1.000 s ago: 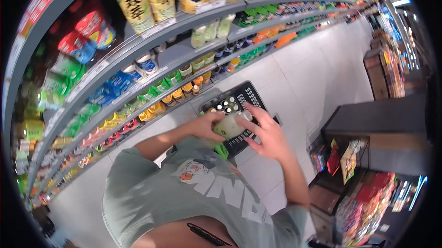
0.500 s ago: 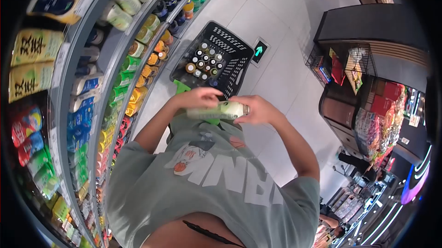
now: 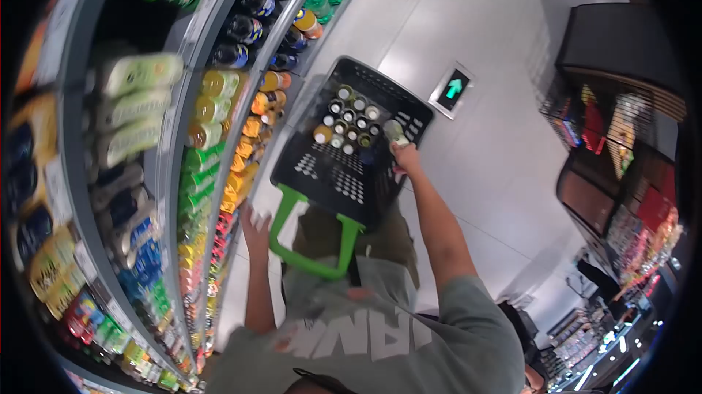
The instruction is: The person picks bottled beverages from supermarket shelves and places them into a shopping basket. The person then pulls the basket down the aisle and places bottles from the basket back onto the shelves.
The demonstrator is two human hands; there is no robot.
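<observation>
My right hand [image 3: 404, 156] is wrapped round a pale green bottle [image 3: 394, 132], which is inside the right part of a black basket [image 3: 292, 163]. Several bottles [image 3: 351, 122] stand upright in the basket, seen from their caps. A green handle [image 3: 312, 266] hangs over the basket's near side. To the left of that handle, my left hand [image 3: 255, 227] is raised beside the shelves with its fingers apart and nothing in it. The pale green bottle's lower part is partly hidden by my right hand.
Shelves [image 3: 168, 138] of drinks curve along the left side, close to my left hand. A lit green arrow sign [image 3: 453, 90] lies in the tiled floor beyond the basket. At the right are dark display units [image 3: 610, 46] with packaged goods, and people appear at the lower right.
The bottle, held between both hands before, has moved forward into the basket with my right hand. My left hand has let go and moved left. The basket looks nearer and its green handle shows fully.
</observation>
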